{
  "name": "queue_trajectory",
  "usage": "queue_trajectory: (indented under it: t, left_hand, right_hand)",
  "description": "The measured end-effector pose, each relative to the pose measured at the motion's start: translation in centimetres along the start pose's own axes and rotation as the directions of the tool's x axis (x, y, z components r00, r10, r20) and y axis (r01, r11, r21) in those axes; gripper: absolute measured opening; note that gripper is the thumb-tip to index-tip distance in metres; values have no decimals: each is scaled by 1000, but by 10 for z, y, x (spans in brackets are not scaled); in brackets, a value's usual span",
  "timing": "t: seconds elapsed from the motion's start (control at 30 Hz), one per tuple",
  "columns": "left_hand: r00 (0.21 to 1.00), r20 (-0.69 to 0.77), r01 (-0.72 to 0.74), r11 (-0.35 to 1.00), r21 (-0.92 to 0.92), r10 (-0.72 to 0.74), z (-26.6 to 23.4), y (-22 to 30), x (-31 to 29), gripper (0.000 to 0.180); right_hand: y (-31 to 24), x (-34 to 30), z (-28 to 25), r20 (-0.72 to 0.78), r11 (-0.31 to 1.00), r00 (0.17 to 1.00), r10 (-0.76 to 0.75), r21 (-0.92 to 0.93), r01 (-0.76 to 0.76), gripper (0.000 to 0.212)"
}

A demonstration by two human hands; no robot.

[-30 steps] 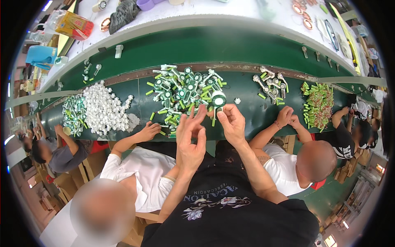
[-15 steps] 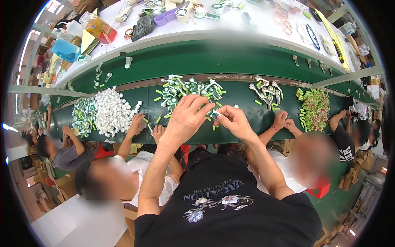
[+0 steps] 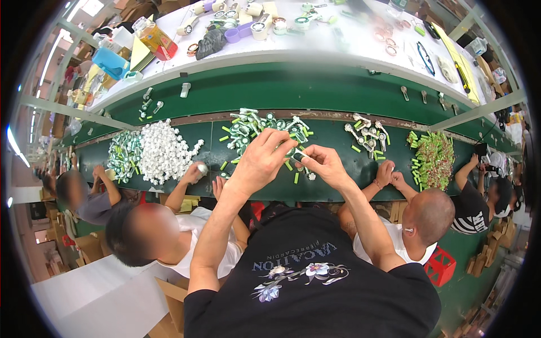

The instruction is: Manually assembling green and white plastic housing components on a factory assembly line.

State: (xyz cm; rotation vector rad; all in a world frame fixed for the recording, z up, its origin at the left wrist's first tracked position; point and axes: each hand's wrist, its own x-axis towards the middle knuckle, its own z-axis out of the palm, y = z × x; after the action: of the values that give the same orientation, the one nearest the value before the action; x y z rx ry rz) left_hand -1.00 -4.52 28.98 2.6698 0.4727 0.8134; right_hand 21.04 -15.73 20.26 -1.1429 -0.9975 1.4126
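Observation:
Both my hands meet over the green work surface, at the near edge of a heap of green-and-white mini fan bodies (image 3: 248, 121) with bright green battery cells among them. One such mini fan body (image 3: 300, 156) is between them. My right hand (image 3: 325, 165) pinches its near end between thumb and fingers. My left hand (image 3: 260, 160) is closed at its far end, the fingertips bent down on it; the back of the hand hides part of the contact. A loose green cell (image 3: 296, 178) lies just below the hands.
A pile of white parts (image 3: 163, 155) lies left, a smaller heap of fan bodies (image 3: 369, 137) and a mound of wired green cells (image 3: 433, 155) right. Co-workers' hands (image 3: 194, 173) are close on both sides. A white shelf (image 3: 236, 53) with bottles and fans runs above.
The view has shifted slightly. My hands stay together on the fan body, which has turned a little. The left co-worker's hand now holds a white part.

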Motion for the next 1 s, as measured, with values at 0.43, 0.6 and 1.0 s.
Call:
queue_trajectory:
  t: [0.43,0.6,1.0]
  left_hand:
    - [989,16,143,989,37,-144,20,34,-33,51]
    - [931,-130,334,940,-71,-340,23,46,-65,49]
    - [582,443,502,-127,-856,-682,50,49,-184,45]
  right_hand:
    - [24,-14,-4,63,998,998,26,-52,-22,19]
    - [25,-29,8,96,984,992,-81,164,64,22]
    - [29,-63,84,-77,993,992,-99,-75,94,32]
